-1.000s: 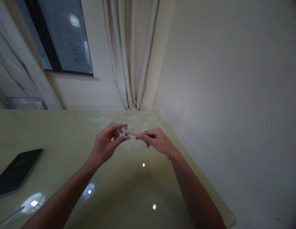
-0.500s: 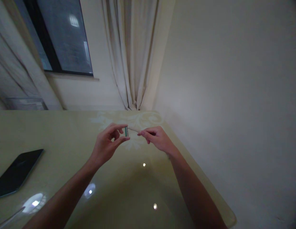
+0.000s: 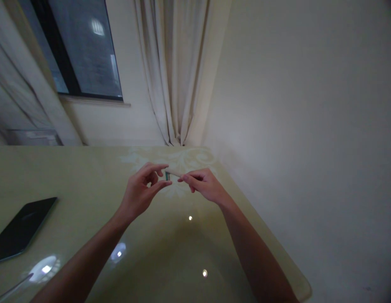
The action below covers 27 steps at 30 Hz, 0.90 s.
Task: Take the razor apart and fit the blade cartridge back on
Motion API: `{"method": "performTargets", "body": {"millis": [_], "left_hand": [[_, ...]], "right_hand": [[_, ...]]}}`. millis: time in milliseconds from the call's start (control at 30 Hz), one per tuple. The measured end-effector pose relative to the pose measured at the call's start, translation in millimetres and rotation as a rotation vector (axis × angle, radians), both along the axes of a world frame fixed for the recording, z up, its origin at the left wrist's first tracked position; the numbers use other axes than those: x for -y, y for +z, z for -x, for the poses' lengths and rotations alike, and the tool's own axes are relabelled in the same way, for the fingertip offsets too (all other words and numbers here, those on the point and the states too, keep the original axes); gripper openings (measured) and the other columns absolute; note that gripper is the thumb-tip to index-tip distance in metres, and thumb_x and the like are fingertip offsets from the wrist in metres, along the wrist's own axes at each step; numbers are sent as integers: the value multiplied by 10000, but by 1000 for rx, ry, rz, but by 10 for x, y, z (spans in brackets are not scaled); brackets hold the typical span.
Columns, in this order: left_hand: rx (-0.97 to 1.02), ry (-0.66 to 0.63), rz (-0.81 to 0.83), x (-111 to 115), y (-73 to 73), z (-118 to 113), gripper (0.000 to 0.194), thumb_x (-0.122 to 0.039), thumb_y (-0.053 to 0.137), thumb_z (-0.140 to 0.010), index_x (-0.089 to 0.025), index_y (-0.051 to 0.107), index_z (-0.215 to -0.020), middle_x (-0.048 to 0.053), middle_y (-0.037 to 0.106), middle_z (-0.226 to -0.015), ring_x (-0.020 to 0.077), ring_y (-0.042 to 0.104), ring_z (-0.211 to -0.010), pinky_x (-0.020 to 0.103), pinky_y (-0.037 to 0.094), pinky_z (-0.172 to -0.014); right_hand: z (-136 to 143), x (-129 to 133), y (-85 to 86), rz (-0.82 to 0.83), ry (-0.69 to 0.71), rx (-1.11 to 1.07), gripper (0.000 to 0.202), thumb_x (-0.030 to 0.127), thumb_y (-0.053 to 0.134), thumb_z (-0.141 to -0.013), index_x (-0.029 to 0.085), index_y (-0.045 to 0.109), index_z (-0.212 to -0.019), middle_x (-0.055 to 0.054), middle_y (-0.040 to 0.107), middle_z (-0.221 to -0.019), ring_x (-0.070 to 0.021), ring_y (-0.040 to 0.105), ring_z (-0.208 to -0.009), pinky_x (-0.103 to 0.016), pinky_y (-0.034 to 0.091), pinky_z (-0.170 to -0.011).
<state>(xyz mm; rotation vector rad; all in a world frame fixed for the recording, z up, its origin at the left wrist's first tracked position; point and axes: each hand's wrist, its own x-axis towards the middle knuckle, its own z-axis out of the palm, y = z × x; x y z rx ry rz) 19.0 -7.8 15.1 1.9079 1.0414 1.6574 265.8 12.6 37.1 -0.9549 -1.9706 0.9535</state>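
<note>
Above the table, the thumb and forefinger of my left hand [image 3: 143, 187] pinch a small green rectangular piece [image 3: 167, 176] at its top and bottom ends. It is held upright and is too small for me to tell its kind. From the right, my right hand [image 3: 202, 183] grips a thin pale stick [image 3: 175, 172] between thumb and fingers. The stick's far tip overlaps the upper part of the green piece; whether they touch, I cannot tell. Both hands are close together near the far right part of the table.
A dark flat tablet-like device [image 3: 23, 229] lies on the glossy pale table [image 3: 88, 176] at left. A thin cable or stick end [image 3: 14, 289] shows at the lower left. The wall [image 3: 293, 147] runs along the table's right side, and a curtain [image 3: 175, 75] hangs behind its far edge.
My right hand has moved slightly left, carrying the pale stick's tip from the green piece's right edge to across its upper part. My left hand stays in place.
</note>
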Motion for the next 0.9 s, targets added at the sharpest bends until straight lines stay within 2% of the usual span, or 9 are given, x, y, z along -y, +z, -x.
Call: {"method": "performTargets", "body": {"millis": [100,267,433,600,733,900], "left_hand": [[7,-2,-4,-6,-5,-3,344,-310,889,-834,-273,816,-1168,-24,639,-843,99,523,-622,231,476,-598],[12,-23,10,-5,3,-17,376,-291,900,-818,-265,814,-1183,-22,647,-842,99,530,-623,228,469,-588],[5,-15,12,-19,-23,-3,355,-284,895,-823,-270,813,-1168,-26,646,-842,98,544,-628,225,468,-587],[2,-12,11,-26,-36,-6,362,-292,884,-836,-267,807,-1189,-23,650,-852,99,538,-628,231,473,-596],[8,-8,15,-39,-47,-6,352,-297,881,-836,-268,806,-1179,-21,649,-853,101,545,-629,231,474,-591],[14,-15,32,-51,-59,-12,359,-295,877,-835,-265,805,-1185,-20,653,-855,97,538,-622,229,468,-586]], "right_hand": [[-8,-7,-1,-31,-66,2,534,615,652,-1000,136,885,-1000,14,575,-571,-107,430,-535,-252,297,-531],[14,9,9,2,10,-14,503,592,651,-1009,147,885,-1010,16,586,-587,-106,442,-543,-251,312,-541],[14,1,3,-37,-68,-9,515,593,651,-1006,135,884,-979,17,576,-572,-104,437,-533,-255,300,-535],[33,-1,-9,7,3,-10,525,613,647,-1003,143,881,-1015,14,590,-591,-108,457,-547,-251,322,-543],[33,-15,-17,-11,-94,-12,535,620,660,-985,132,880,-989,19,564,-562,-106,423,-529,-254,300,-531],[58,-15,-36,15,-1,-18,516,605,649,-1001,144,881,-1001,17,579,-586,-105,432,-537,-254,308,-540]]}}
